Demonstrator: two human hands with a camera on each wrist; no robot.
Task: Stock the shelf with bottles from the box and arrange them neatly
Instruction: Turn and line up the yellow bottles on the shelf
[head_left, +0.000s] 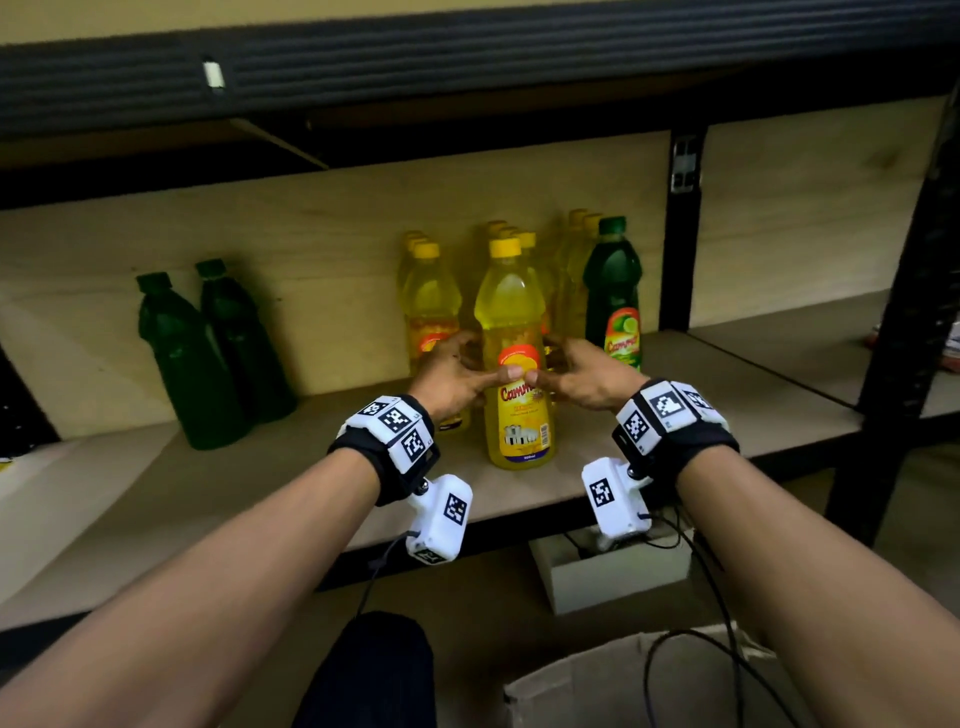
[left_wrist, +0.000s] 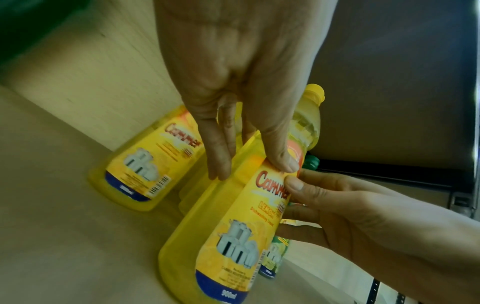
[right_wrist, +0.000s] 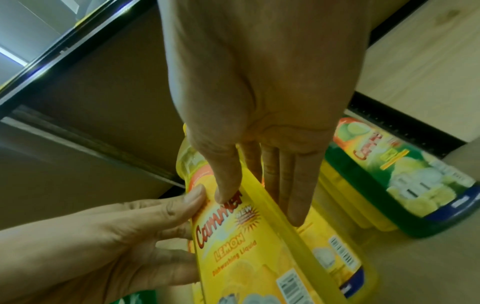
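Note:
A yellow lemon dish-liquid bottle (head_left: 514, 312) (left_wrist: 233, 236) (right_wrist: 246, 257) stands upright on the wooden shelf board (head_left: 234, 509), in front of the other yellow bottles (head_left: 431, 296). My left hand (head_left: 485, 358) (left_wrist: 249, 156) holds its left side and my right hand (head_left: 545, 364) (right_wrist: 259, 201) its right side. Both thumbs press the front label and nearly meet, while the fingers lie along the sides. Behind it, several yellow bottles stand in rows. A labelled green bottle (head_left: 613, 296) (right_wrist: 389, 185) ends the group on the right.
Two dark green bottles (head_left: 208, 353) stand apart at the left against the back panel. A black upright post (head_left: 680, 234) divides the shelf bays. The cardboard box (head_left: 623, 686) sits on the floor below, and a small white box (head_left: 613, 577) lies under the shelf.

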